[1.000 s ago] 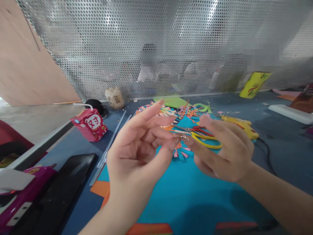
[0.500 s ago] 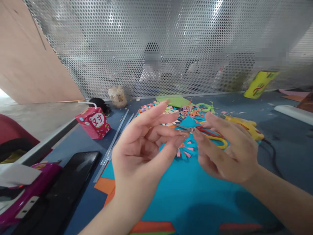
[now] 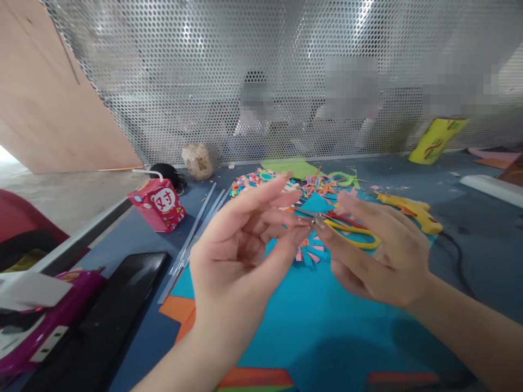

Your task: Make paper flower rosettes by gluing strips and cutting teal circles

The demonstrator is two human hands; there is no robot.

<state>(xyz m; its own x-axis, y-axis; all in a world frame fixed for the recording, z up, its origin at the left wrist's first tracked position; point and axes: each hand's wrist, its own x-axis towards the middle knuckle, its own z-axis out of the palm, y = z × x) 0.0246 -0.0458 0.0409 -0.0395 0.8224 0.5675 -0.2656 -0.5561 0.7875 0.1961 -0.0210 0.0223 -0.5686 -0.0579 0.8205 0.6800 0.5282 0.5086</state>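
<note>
My left hand [image 3: 241,256] has its thumb and a fingertip pressed together, its other fingers curved above. Something tiny may be in that pinch, too small to name. Close against it, the fingertips of my right hand [image 3: 384,256] meet at the same spot, closed on something I cannot make out; its upper finger stretches out. Behind the fingertips lie scissors [image 3: 363,243] with yellow and red handles, partly hidden. Below both hands is a large blue paper sheet [image 3: 318,310]. A fringed blue and pink paper flower [image 3: 312,253] shows between the hands.
Several fringed paper pieces [image 3: 249,182] lie behind my left hand. A yellow glue gun [image 3: 425,215] with a black cord is at right. Clear sticks [image 3: 194,226], a pink drink box [image 3: 159,204] and a black phone [image 3: 139,272] lie left. A perforated metal panel [image 3: 286,43] stands behind.
My right fingertips have moved slightly left, closer to my left thumb tip. My left hand keeps nearly the same pinched pose. The objects on the table stay where they were.
</note>
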